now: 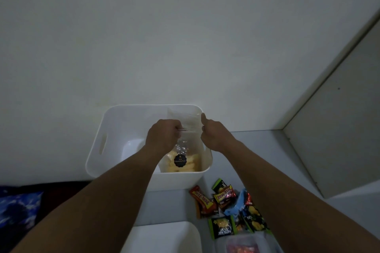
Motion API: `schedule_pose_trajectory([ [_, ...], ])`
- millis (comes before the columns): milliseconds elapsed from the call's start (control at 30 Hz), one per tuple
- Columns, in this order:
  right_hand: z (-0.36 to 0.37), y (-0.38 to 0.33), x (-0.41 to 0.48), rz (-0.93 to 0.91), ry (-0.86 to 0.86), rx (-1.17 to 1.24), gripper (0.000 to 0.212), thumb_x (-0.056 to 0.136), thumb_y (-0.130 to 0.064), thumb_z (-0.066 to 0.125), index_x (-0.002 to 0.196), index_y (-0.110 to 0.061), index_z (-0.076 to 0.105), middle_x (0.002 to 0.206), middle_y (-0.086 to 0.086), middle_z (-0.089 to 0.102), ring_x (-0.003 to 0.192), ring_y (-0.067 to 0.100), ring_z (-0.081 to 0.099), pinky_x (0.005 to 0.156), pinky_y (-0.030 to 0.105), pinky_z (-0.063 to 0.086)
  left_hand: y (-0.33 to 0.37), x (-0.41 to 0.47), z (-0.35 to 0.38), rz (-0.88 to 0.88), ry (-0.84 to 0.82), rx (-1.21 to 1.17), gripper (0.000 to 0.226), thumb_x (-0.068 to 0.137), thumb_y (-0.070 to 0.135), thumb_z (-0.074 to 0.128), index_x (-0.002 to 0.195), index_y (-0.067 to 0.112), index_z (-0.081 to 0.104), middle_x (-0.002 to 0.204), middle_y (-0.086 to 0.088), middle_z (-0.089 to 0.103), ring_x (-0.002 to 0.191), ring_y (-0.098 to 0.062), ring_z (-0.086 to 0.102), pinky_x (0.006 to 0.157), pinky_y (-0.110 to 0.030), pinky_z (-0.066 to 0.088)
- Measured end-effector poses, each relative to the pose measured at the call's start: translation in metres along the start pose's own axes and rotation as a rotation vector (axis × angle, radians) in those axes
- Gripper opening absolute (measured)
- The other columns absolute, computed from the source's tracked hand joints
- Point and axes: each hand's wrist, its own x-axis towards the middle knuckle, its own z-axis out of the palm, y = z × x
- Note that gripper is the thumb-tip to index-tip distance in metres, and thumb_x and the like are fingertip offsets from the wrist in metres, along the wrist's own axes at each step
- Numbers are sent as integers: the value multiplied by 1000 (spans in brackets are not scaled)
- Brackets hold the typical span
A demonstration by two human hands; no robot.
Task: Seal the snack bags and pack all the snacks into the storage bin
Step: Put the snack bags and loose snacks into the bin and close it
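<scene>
A clear zip snack bag (pixel 183 156) with pale yellow snacks and a round black label hangs over the open white storage bin (pixel 115 127). My left hand (pixel 162 138) pinches the left end of the bag's zip strip. My right hand (pixel 213 132) grips the right end, thumb up. The bag's lower part sits inside the bin at its right side. Several small wrapped snacks (pixel 226 205) in red, green, black and blue lie on the white surface in front of the bin, to the right.
The bin stands against a white wall. A second white container's (pixel 164 236) rim shows at the bottom centre. A clear-lidded box (pixel 246 244) with red contents lies at the bottom right. A white cabinet side (pixel 339 129) rises on the right. Dark blue fabric (pixel 18 209) lies at the left.
</scene>
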Motion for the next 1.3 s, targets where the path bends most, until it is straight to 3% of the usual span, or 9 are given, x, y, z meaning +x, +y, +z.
schedule_pose_trajectory([
  [233,3,5,1,-14,26,37,65,98,-7,34,157,-10,7,126,20,57,111,34,54,80,28,35,-5,-1,6,-4,-57,-25,12,85,16,68,90,25,73,86,-1,73,80,-22,66,68,-29,52],
  [333,2,1,-2,3,10,64,58,104,-17,32,156,-6,11,133,21,55,118,36,53,86,31,38,-8,-1,6,-14,-47,-33,24,85,22,73,108,23,71,104,-2,73,95,-23,65,83,-35,54],
  [500,-6,-2,-14,26,29,12,44,105,-34,33,136,-4,44,129,21,59,118,36,55,90,38,42,5,-3,-4,-5,-54,-20,41,91,31,66,130,20,61,127,-1,65,116,-24,59,99,-36,47],
  [600,-14,-3,-33,59,21,-36,49,105,-37,34,139,-2,43,136,20,55,126,35,50,98,41,42,15,-12,-11,21,-47,32,45,95,36,58,136,17,56,135,-2,61,126,-25,53,104,-38,43],
  [800,-33,14,-92,124,30,-85,51,105,-36,37,138,1,46,142,18,50,132,32,45,107,41,37,48,-50,-27,81,-33,45,45,97,37,54,136,13,56,134,-8,60,126,-28,52,104,-38,41],
  [1000,-41,47,-160,129,18,-106,54,103,-41,37,139,-2,47,141,16,52,129,30,48,105,39,39,93,-117,-32,92,42,29,44,98,38,53,133,12,58,132,-8,61,124,-29,53,102,-40,42],
  [1133,-35,74,-205,104,12,-111,54,104,-40,37,141,-2,46,144,15,49,132,29,45,106,38,37,127,-168,-15,113,107,27,39,96,38,55,124,12,64,121,-9,67,115,-29,57,95,-39,46],
  [1300,-11,107,-246,85,12,-70,53,103,-39,40,140,-2,45,145,16,48,132,30,45,107,38,37,151,-219,28,59,55,19,44,95,42,55,128,13,60,123,-8,65,117,-28,56,96,-40,46],
])
